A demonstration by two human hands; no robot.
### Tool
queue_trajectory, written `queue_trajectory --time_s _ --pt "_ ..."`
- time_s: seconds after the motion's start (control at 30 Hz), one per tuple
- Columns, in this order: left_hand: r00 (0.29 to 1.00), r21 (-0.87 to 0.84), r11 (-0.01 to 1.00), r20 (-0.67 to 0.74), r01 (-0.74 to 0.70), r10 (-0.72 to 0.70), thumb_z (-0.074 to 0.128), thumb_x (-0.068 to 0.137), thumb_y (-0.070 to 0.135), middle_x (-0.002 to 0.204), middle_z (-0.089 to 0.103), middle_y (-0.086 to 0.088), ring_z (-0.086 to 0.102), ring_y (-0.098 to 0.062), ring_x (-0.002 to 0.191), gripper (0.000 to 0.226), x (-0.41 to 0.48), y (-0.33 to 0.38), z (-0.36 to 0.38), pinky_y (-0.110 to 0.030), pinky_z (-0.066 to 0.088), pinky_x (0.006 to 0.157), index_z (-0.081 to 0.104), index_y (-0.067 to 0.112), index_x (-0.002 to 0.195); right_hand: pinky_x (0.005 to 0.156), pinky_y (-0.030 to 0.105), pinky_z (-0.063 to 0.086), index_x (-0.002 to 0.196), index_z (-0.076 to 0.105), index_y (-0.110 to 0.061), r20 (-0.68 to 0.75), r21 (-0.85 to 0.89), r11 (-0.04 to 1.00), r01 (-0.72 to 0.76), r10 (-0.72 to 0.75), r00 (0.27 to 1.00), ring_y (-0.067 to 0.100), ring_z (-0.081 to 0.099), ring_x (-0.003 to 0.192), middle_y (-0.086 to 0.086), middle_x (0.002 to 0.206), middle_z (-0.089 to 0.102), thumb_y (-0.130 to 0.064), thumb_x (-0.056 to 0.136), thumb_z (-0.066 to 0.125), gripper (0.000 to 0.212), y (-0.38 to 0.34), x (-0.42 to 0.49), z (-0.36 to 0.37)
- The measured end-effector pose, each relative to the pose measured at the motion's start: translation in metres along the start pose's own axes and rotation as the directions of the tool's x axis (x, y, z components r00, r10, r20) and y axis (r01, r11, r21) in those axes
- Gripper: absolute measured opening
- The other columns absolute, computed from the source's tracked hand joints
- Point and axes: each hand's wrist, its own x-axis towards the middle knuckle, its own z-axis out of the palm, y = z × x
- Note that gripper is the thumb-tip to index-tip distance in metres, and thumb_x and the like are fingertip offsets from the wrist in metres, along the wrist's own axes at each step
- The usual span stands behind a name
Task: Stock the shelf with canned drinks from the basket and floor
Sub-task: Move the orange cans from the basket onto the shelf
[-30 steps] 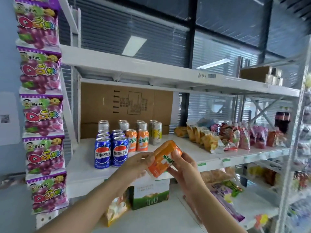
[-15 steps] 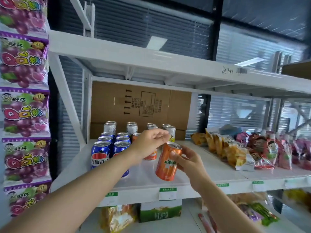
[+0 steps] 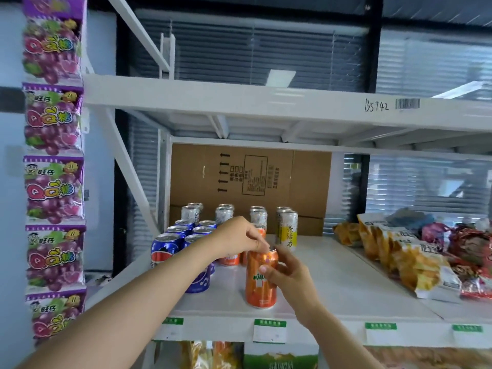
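Observation:
An orange Mirinda can (image 3: pixel 260 286) stands upright near the front of the white shelf (image 3: pixel 332 283). My right hand (image 3: pixel 288 274) grips its upper right side, thumb on the front. My left hand (image 3: pixel 239 239) pinches the can's top rim with its fingertips. Behind it stand other orange cans (image 3: pixel 230 258), partly hidden by my left hand. Blue Pepsi cans (image 3: pixel 166 247) line up to the left, and silver and yellow tall cans (image 3: pixel 287 230) stand at the back. The basket and floor are out of view.
A cardboard box (image 3: pixel 250 179) stands behind the cans. Snack bags (image 3: pixel 415 259) lie on the right half of the shelf. Purple candy packets (image 3: pixel 53 187) hang in a strip on the left post. An upper shelf beam (image 3: pixel 266 107) runs overhead. Price tags (image 3: pixel 269 332) line the shelf edge.
The orange can went from tilted in both hands to upright on the shelf front. My left hand came from the cans behind onto its top rim. The camera has moved closer.

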Motion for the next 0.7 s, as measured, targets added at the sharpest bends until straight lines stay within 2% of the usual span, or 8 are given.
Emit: queue_trajectory --time_s 0.07,0.13,0.27,0.33,0.47,0.53,0.63,0.7 --pt "1.000 0.021 1.000 0.016 0.009 -0.010 0.075 0.082 0.031 0.095 0.075 0.009 0.067 -0.007 0.090 0.015 0.002 0.002 -0.001 -0.031 0.056 0.084 0.079 0.024 0.094 0.085 0.034 0.057 0.126 0.056 -0.020 0.058 -0.018 0.999 -0.030 0.031 0.998 0.021 0.066 0.105 0.003 0.110 0.071 -0.014 0.074 0.079 0.056 0.007 0.002 -0.009" --pt "0.999 0.033 0.999 0.036 0.010 -0.011 0.075 0.082 0.027 0.096 0.075 0.008 0.067 -0.005 0.089 0.014 0.005 0.004 -0.002 -0.025 0.055 0.080 0.080 0.021 0.094 0.082 0.030 0.058 0.122 0.059 -0.015 0.109 -0.052 0.997 -0.050 0.056 0.992 0.019 0.069 0.101 0.002 0.105 0.073 -0.006 0.078 0.076 0.048 0.013 0.002 -0.016" --pt "0.997 0.077 0.997 0.082 -0.007 0.001 0.074 0.083 0.022 0.101 0.075 0.005 0.065 -0.001 0.079 0.013 0.011 0.005 -0.005 -0.007 0.043 0.055 0.079 0.016 0.094 0.069 0.020 0.056 0.113 0.061 -0.015 0.137 -0.057 0.993 -0.099 0.106 0.985 0.009 0.071 0.088 -0.001 0.098 0.074 -0.005 0.077 0.076 0.040 0.017 0.002 -0.017" --pt "0.995 0.094 0.996 0.104 -0.011 0.002 0.073 0.085 0.019 0.105 0.074 0.003 0.062 0.003 0.074 0.014 0.014 0.003 -0.009 -0.003 0.038 0.047 0.077 0.015 0.097 0.076 0.023 0.057 0.113 0.060 -0.019 0.134 -0.110 0.990 -0.089 0.104 0.986 0.008 0.069 0.090 -0.004 0.099 0.073 -0.011 0.076 0.079 0.042 0.016 0.004 -0.013" --pt "0.988 0.083 0.996 0.154 -0.024 0.011 0.072 0.085 0.007 0.111 0.073 0.000 0.067 -0.007 0.100 0.015 0.016 -0.009 -0.019 -0.006 0.050 0.069 0.075 0.013 0.098 0.089 0.034 0.055 0.118 0.054 -0.027 0.060 -0.243 0.969 -0.053 0.070 0.996 0.013 0.064 0.099 -0.008 0.106 0.067 -0.025 0.069 0.087 0.059 0.020 0.007 0.002" --pt "0.981 0.019 1.000 0.192 -0.019 0.015 0.070 0.084 -0.001 0.115 0.071 -0.001 0.064 -0.007 0.110 0.016 0.016 -0.016 -0.022 -0.009 0.052 0.079 0.074 0.013 0.091 0.094 0.036 0.053 0.117 0.053 -0.034 0.114 -0.214 0.975 -0.060 0.086 0.990 0.013 0.063 0.106 -0.010 0.112 0.067 -0.026 0.070 0.086 0.058 0.023 0.009 0.005" --pt "0.974 -0.044 0.998 0.219 -0.038 0.047 0.070 0.083 -0.004 0.116 0.071 0.000 0.062 -0.006 0.114 0.024 0.014 -0.024 -0.024 -0.021 0.052 0.092 0.074 0.020 0.083 0.098 0.038 0.052 0.129 0.052 -0.032 0.199 -0.063 0.992 -0.113 0.124 0.972 0.014 0.063 0.112 -0.007 0.117 0.069 -0.029 0.068 0.085 0.069 0.024 0.010 0.001" --pt "0.977 -0.035 0.998 0.201 -0.060 0.066 0.072 0.084 0.005 0.115 0.072 0.006 0.064 -0.005 0.110 0.019 0.012 -0.027 -0.024 -0.027 0.054 0.093 0.076 0.023 0.089 0.091 0.031 0.054 0.131 0.051 -0.027 0.167 -0.089 0.990 -0.108 0.121 0.979 0.012 0.064 0.107 -0.007 0.114 0.069 -0.030 0.066 0.085 0.073 0.024 0.011 0.003"
